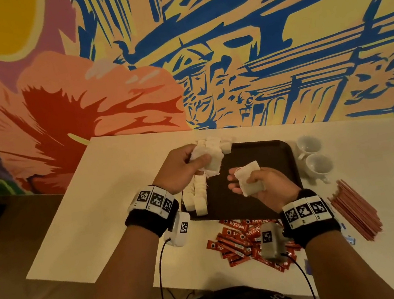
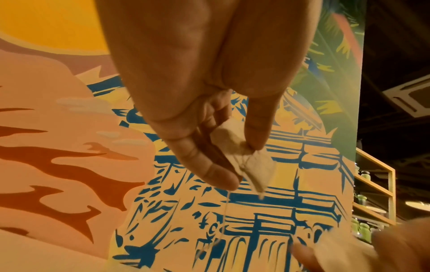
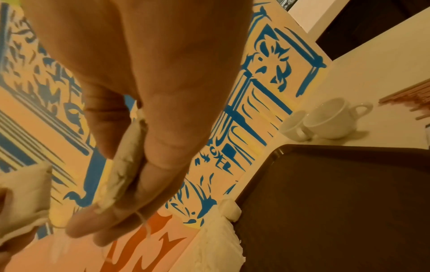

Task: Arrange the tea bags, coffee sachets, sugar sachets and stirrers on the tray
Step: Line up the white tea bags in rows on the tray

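Observation:
A dark brown tray [image 1: 269,152] lies on the white table, its middle bare. My left hand [image 1: 183,167] hovers over the tray's far left corner and pinches white tea bags [image 1: 208,160], seen between thumb and fingers as a tea bag [image 2: 242,152] with a hanging string. My right hand [image 1: 256,183] is above the tray's near part, thumb pressing one tea bag [image 1: 249,178] against the fingers; the same tea bag [image 3: 125,162] shows edge-on. More tea bags [image 1: 197,196] are heaped along the tray's left edge. Red coffee sachets [image 1: 242,241] lie near me. Red stirrers [image 1: 354,209] lie at the right.
Two white cups [image 1: 313,156] stand just right of the tray, and show as cups [image 3: 325,119] in the right wrist view. A painted wall rises directly behind the table. Blue-white sachets [image 1: 349,238] peek out by my right wrist. The table's front edge is near my body.

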Action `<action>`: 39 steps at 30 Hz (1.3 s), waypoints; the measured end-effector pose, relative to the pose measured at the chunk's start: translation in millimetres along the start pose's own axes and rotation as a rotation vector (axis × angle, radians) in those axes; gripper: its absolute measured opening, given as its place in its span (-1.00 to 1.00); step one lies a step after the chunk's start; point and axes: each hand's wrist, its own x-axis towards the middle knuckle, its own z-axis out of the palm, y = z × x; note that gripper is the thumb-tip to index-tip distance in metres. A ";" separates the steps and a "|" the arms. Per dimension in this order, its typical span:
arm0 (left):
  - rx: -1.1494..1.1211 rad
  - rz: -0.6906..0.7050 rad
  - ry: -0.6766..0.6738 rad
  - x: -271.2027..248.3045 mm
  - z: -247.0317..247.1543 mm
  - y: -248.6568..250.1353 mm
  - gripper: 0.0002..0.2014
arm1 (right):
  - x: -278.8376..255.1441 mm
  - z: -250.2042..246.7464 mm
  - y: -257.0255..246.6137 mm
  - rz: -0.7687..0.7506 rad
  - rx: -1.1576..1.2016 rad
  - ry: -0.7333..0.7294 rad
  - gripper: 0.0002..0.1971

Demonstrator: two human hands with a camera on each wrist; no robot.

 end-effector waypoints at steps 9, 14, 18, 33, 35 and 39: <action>0.254 -0.051 0.079 79.0 -37.8 -50.4 -0.97 | 23.0 -5.1 2.4 0.079 -0.116 0.144 -0.71; 0.433 -0.191 0.011 118.0 -27.7 -104.4 -0.76 | 45.8 -1.3 8.7 0.165 0.067 0.236 -0.47; 0.563 -0.236 -0.102 139.5 -6.5 -137.6 -0.59 | 57.7 -6.0 14.3 0.166 0.195 0.208 -0.36; 0.882 -0.210 -0.366 180.5 35.9 -199.2 -0.61 | 88.1 -9.8 34.2 0.194 -0.096 0.385 -0.55; 0.905 -0.192 -0.366 184.4 33.7 -198.2 -0.59 | 89.9 -8.7 35.0 0.169 -0.155 0.378 -0.51; 0.898 -0.159 -0.316 186.1 24.5 -188.1 -0.65 | 91.7 -9.4 41.0 0.062 -0.219 0.310 -0.39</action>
